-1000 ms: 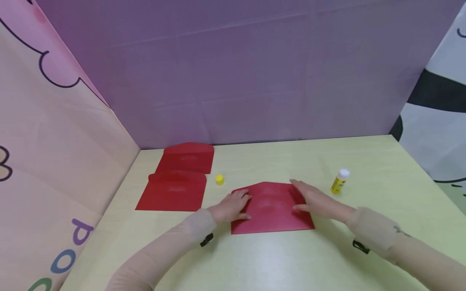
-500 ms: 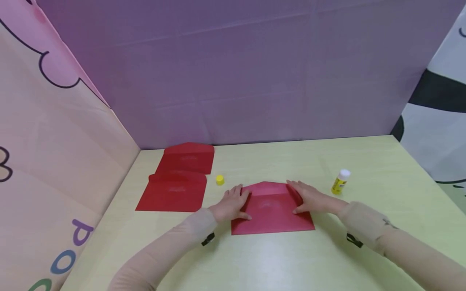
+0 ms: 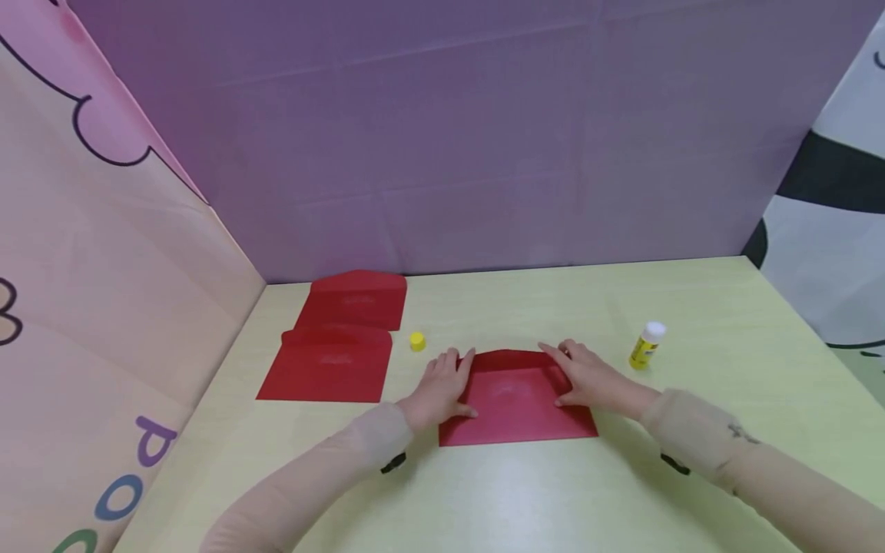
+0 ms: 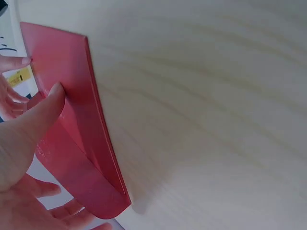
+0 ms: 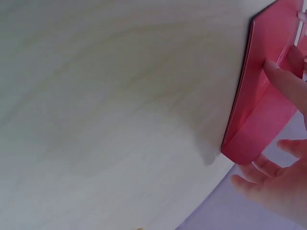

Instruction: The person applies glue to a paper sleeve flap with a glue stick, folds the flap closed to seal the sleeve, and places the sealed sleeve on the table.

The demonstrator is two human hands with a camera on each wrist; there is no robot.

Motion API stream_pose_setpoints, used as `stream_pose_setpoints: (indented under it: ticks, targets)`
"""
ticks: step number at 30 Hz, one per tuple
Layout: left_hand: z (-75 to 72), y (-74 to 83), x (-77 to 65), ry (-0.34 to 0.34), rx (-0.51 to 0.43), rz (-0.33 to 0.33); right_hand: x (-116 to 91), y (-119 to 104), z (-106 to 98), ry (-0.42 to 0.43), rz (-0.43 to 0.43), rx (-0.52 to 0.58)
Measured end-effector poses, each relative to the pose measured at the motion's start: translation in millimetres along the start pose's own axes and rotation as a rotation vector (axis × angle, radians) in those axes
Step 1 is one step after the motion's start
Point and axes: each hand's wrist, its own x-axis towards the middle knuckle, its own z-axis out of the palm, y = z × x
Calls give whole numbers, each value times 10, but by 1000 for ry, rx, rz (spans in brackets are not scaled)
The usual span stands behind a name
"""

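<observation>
Two hands frame one red envelope, which lies on the table directly in front of me, long axis running side to side. Left hand: fingers spread and lightly bent, reaching past the left end of the flap; left thumb extended, its tip resting on the body. Right hand: the same posture, mirrored — right thumb on the body, fingers parted at the flap's right end. Neither hand appears to pinch the paper; fingertip pressure behind the flap cannot be told. Key relation: the flap is on the far long side, between my two sets of fingers, tilted up from its crease and not flat against the body. Its crease runs parallel to the long axis, beyond both thumbs, so the turning direction is toward me. Both hands stand about equally near — one per short end. A yellow cap sits nearer the left hand; a bottle stands nearer the right. Two more envelopes lie to the left, well away from the right hand.
</observation>
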Motion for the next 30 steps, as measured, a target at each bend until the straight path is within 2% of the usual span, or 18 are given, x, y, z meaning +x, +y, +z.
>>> stream_pose_setpoints:
  ticks: [4, 12, 22, 30]
  targets:
    - [20, 7, -29, 38, 0, 21, -30, -2, 22, 39, -44, -23]
    - [10, 46, -87, 76, 13, 48, -62, -7, 49, 51, -52, -10]
    - [9, 60, -96, 46, 18, 73, -89, 2, 81, 52, -89, -14]
    - [5, 63, -99, 19, 37, 87, -103, -23, 62, 24, -83, -18]
